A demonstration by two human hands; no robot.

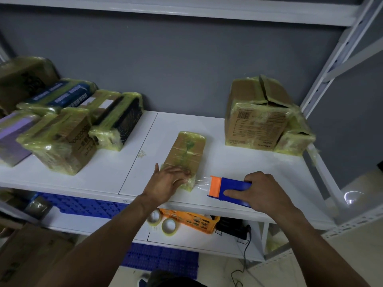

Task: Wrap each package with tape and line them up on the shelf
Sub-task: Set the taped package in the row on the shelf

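A flat brown cardboard package [185,151] with yellowish tape on it lies in the middle of the white shelf [238,162]. My left hand [165,181] presses flat on its near end. My right hand [263,191] grips a blue and orange tape dispenser [228,188] just right of the package. A short strip of clear tape [202,183] stretches from the dispenser's orange mouth to the package's near corner.
Several taped packages [62,125] crowd the shelf's left side. A big taped box [259,112] with a smaller one beside it stands at the right. Below, a lower shelf holds two tape rolls [162,222], an orange basket [192,220] and a black cabled device [234,226].
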